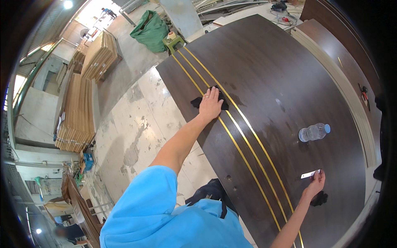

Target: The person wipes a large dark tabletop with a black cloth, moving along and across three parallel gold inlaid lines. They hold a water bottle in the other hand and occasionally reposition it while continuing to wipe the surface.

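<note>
My left hand (211, 103) holds a bunched black cloth (224, 105) down on a large dark brown panel (264, 58), its fingers laid over the cloth across the gold strips. Three thin gold strips (244, 142) run the length of the panel. Near the panel's right front, my right hand (316, 184) is closed on a small flat silver metal piece (308, 174), perhaps a scraper blade, tilted just above the surface. A second black cloth (319, 199) lies beside that hand. Farther off, a clear plastic bottle with a blue cap (313, 132) rests on its side.
Several more panels (337, 70) are stacked to the right, with red-handled pliers (364, 96) on one. A green sack (149, 31) and a small green stool (173, 43) stand past the far left corner. Tall board stacks (76, 111) line the left. Distant people are partly visible.
</note>
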Demonstrator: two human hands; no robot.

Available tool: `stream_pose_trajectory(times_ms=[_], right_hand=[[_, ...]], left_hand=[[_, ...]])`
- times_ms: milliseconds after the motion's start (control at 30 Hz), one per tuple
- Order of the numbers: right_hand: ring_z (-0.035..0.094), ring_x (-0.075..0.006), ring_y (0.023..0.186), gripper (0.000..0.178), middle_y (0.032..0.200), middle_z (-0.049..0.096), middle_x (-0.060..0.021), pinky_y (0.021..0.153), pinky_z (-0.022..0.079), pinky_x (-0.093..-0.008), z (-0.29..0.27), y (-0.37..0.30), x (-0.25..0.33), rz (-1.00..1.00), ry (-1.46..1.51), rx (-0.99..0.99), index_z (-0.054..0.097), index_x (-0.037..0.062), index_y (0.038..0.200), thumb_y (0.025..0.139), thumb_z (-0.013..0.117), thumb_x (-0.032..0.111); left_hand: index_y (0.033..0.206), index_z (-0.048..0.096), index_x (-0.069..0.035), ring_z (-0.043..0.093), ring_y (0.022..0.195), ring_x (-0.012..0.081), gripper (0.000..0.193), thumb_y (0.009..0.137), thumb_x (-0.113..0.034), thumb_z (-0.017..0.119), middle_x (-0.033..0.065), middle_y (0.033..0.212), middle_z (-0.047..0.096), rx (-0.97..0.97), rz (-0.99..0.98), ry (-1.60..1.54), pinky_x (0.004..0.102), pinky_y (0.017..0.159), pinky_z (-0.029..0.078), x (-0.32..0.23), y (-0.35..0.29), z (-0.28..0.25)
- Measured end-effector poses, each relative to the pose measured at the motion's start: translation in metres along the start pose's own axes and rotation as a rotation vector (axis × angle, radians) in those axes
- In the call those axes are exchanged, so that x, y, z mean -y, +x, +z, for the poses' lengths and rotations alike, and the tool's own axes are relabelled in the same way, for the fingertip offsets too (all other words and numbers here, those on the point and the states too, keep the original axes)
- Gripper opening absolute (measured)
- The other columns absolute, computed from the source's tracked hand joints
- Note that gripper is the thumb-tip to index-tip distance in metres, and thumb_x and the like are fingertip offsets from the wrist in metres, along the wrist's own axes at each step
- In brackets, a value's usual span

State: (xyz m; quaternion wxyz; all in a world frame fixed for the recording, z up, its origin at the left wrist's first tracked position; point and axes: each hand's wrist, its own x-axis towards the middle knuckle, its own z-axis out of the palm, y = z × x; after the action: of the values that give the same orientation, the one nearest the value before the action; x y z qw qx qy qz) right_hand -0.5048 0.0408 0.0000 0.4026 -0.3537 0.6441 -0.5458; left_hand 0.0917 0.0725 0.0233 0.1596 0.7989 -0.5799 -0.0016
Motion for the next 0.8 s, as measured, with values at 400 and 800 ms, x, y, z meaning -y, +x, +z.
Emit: stream_pose_trajectory(times_ms=[400, 800], right_hand=[[0.063, -0.0114, 0.092, 0.039, 0.113, 0.067, -0.0047, 0.075, 0.052, -0.0259, -0.003, -0.016, -0.013, 0.022, -0.110, -0.108, 0.062, -0.0025, 0.142, 0.105, 0.070, 0.008], [0.065, -0.0236, 0.094, 0.028, 0.102, 0.071, -0.0103, 0.088, 0.053, -0.0392, 0.090, -0.043, 0.048, -0.317, -0.434, -0.253, 0.066, 0.0002, 0.116, 0.103, 0.070, 0.025]], left_hand=[[0.154, 0.049, 0.002, 0.046, 0.151, 0.0401, 0.061, 0.105, -0.032, 0.060, 0.0239, 0.163, 0.049, 0.006, 0.124, 0.006, 0.0490, 0.127, 0.035, 0.059, 0.070, 0.033], [0.124, 0.062, 0.002, 0.057, 0.115, 0.0461, 0.026, 0.102, -0.011, 0.063, 0.0226, 0.120, 0.063, -0.109, 0.058, -0.028, 0.0542, 0.101, 0.044, 0.111, 0.101, 0.009]])
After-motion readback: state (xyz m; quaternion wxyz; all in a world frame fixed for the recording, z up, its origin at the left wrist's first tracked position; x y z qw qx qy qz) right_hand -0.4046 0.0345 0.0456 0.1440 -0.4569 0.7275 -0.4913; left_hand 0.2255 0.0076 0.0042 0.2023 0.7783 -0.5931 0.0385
